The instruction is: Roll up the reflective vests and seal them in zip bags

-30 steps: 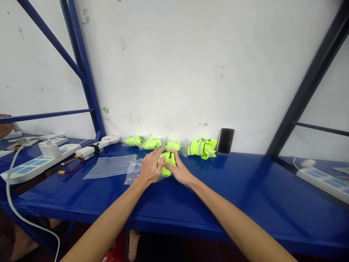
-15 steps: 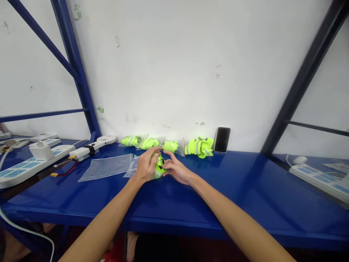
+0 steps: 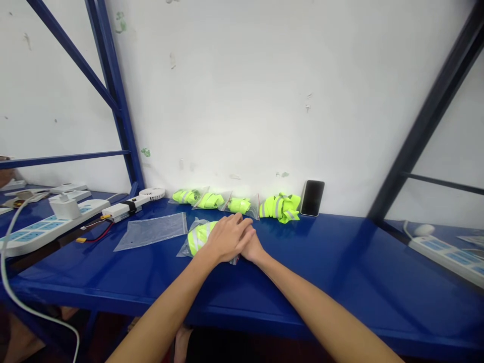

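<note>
A yellow-green reflective bundle (image 3: 199, 238) lies in a clear plastic bag on the blue table (image 3: 302, 272). My left hand (image 3: 228, 237) lies over the bag's right part, its fingers close together and overlapping the other hand. My right hand (image 3: 251, 246) is at the bag's right end, mostly under my left fingers; its own fingers are largely hidden. A bit of the bag's red edge shows below the hands. Left of the bundle a flat clear bag (image 3: 151, 231) rests on the table.
Along the wall lie three bagged bundles (image 3: 210, 200) and a loose reflective bundle (image 3: 280, 207). A phone (image 3: 312, 198) leans beside them. Power strips (image 3: 49, 229), a small fan (image 3: 152, 193) and a wired battery pack (image 3: 121, 209) are at the left; another strip (image 3: 449, 254) is at the right.
The bundle, earlier between both hands, now shows inside its bag to the left. My hands have moved right and come together over the bag's end. The view has shifted slightly.
</note>
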A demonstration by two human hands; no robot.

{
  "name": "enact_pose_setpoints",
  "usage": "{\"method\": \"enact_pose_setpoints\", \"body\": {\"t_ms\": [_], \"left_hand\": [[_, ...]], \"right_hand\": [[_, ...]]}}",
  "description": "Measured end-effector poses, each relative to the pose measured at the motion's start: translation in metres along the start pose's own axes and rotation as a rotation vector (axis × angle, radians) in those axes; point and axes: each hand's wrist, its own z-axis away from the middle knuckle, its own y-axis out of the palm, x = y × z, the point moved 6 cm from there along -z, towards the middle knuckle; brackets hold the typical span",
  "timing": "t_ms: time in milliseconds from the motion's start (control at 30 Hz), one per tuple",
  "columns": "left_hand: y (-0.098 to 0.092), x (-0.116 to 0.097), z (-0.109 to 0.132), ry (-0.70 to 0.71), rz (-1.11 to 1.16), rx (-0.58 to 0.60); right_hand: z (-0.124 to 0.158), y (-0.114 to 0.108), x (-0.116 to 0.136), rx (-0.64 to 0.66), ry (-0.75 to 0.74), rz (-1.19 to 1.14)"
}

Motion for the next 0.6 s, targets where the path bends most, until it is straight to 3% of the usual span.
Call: {"method": "enact_pose_setpoints", "body": {"t_ms": [67,200,267,367,433,533,600], "left_hand": [[-0.003,0.005,-0.002,-0.027,0.038,-0.016],[-0.009,0.020,-0.004,-0.101,0.133,-0.038],[-0.008,0.020,-0.004,-0.114,0.152,-0.041],[-0.001,0.009,-0.005,-0.092,0.116,-0.042],[0.001,0.009,-0.006,-0.106,0.122,-0.055],[-0.003,0.033,-0.008,-0.210,0.302,-0.054],[-0.003,0.055,-0.010,-0.257,0.475,0.027]], "right_hand": [[0.001,-0.002,0.003,0.061,-0.013,0.024],[0.006,0.003,0.003,0.354,0.112,-0.028],[0.009,0.007,0.008,0.434,0.085,0.026],[0.012,0.008,0.026,0.374,-0.173,0.181],[0.014,0.009,0.031,0.335,-0.262,0.216],[0.008,0.005,0.018,0.311,-0.124,0.194],[0.002,-0.002,0.006,0.273,0.010,0.159]]}}
